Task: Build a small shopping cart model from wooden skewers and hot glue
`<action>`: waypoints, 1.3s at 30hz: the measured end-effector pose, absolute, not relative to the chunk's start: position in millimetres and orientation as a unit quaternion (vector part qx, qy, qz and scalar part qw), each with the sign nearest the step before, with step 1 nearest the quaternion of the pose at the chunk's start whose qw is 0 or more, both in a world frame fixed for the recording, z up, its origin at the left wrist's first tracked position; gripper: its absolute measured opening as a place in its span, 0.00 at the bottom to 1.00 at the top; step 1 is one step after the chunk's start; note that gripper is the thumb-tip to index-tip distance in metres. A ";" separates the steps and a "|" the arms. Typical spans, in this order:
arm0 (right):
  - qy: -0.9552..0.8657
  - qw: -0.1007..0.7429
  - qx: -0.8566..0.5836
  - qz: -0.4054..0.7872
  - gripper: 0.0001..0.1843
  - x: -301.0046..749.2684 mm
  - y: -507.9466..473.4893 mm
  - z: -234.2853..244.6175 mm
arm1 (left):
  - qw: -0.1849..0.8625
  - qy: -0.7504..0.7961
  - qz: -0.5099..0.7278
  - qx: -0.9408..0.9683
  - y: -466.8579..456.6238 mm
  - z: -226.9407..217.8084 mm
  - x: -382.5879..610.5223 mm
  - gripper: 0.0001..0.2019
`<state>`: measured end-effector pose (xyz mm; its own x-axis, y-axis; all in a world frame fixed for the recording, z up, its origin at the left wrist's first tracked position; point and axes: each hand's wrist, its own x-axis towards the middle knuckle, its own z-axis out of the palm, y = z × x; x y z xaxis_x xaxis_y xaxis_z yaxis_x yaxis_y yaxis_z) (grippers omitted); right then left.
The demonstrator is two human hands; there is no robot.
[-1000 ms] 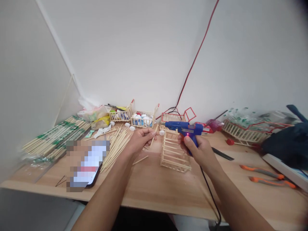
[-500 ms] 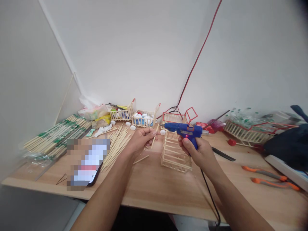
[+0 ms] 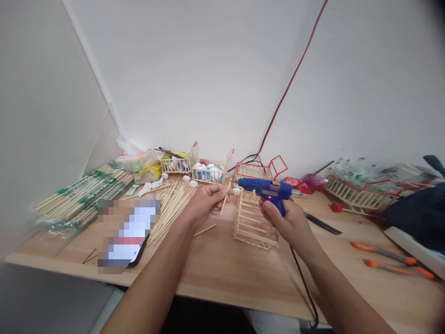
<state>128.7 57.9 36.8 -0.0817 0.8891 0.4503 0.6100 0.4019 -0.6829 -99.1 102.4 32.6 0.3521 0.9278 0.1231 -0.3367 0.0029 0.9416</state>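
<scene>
My right hand (image 3: 283,219) grips a blue hot glue gun (image 3: 267,189) with a red light lit, its nozzle pointing left. My left hand (image 3: 205,204) pinches a short wooden stick (image 3: 225,197), whose upper end is close to the gun's nozzle. Just below and between the hands stands a small ladder-like frame of wooden sticks (image 3: 255,221) on the wooden table (image 3: 222,264).
A loose pile of sticks (image 3: 170,208) and packed bundles (image 3: 83,195) lie at the left beside a phone (image 3: 127,236). Small stick baskets (image 3: 208,170) and a red-edged frame (image 3: 259,169) stand at the back. Orange-handled pliers (image 3: 389,257) lie right; a black cord (image 3: 304,287) runs off the front edge.
Both hands stay nearly still; the stick in my left hand has tilted closer to the glue gun's nozzle. The view has shifted slightly.
</scene>
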 end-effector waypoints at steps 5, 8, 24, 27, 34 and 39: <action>-0.723 0.425 -0.525 0.148 0.23 127.4 57.0 38.9 | 0.646 0.290 0.489 0.510 101.7 33.6 -99.1 0.19; -0.722 0.422 -0.530 0.140 0.23 126.7 56.5 40.3 | 0.646 0.292 0.490 0.508 101.4 34.3 -99.0 0.19; -0.723 0.422 -0.532 0.128 0.24 125.9 56.1 41.6 | 0.647 0.293 0.489 0.506 102.7 31.7 -99.5 0.19; -0.722 0.424 -0.534 0.120 0.24 125.9 57.0 41.0 | 0.644 0.299 0.488 0.508 102.7 31.8 -99.8 0.20; -0.726 0.423 -0.530 0.113 0.23 125.7 57.3 41.4 | 0.645 0.297 0.491 0.505 103.2 31.3 -100.1 0.20; -0.726 0.424 -0.528 0.119 0.22 125.1 56.5 42.7 | 0.647 0.295 0.492 0.503 102.7 32.7 -99.9 0.20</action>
<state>125.1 56.5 42.7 -0.0831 0.8675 0.4905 0.6661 0.4144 -0.6201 -99.9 102.7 32.7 0.3421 0.9330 0.1120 -0.3389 0.0113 0.9408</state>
